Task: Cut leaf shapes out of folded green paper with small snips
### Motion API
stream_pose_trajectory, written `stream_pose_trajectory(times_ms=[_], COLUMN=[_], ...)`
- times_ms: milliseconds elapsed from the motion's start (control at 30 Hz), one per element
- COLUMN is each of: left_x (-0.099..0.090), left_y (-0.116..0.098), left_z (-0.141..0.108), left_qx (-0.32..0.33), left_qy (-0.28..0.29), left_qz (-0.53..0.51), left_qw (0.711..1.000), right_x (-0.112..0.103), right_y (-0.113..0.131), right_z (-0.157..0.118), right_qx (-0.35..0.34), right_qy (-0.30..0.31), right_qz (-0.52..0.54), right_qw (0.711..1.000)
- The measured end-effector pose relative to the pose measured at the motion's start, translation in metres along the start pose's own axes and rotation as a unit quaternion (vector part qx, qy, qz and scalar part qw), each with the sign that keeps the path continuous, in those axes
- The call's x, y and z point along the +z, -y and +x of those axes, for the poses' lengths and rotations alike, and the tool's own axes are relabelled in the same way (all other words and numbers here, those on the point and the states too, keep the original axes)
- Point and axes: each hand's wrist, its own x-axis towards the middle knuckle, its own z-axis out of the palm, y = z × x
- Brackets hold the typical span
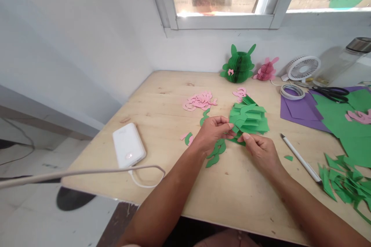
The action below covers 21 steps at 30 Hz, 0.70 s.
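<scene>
Both hands meet over the wooden table, just in front of a stack of folded green paper pieces (252, 117). My left hand (216, 131) pinches a small green paper piece (239, 135) between thumb and fingers. My right hand (259, 148) grips the same piece from its right side; its exact shape is partly hidden by the fingers. Under and beside my left wrist lie curved green paper cutouts (216, 154). Beyond my left hand sits a pile of pink curved cutouts (199, 101), with a few more pink cutouts (240, 92) behind the folded stack.
A white power bank (129, 144) with a cable lies left. Along the wall stand a green paper figure (238, 67), a pink one (265, 70) and a white fan (303, 67). At right are tape (292, 92), scissors (332, 93), a pen (300, 157) and green scraps (348, 181).
</scene>
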Motion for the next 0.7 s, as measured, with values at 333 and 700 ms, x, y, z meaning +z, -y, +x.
stream_pose_trajectory(times_ms=[333, 700], left_x=[0.0001, 0.0005], left_y=[-0.0013, -0.0001], left_z=[-0.0003, -0.0001], left_qx=[0.004, -0.002], left_qy=[-0.015, -0.002], left_qz=[-0.004, -0.005], left_qw=[1.000, 1.000], right_x=[-0.0005, -0.0001], right_y=[-0.0003, 0.0019], right_z=[-0.0004, -0.0006], right_qx=[0.010, 0.000], right_qy=[0.002, -0.008], right_qz=[0.003, -0.003], right_qw=[1.000, 1.000])
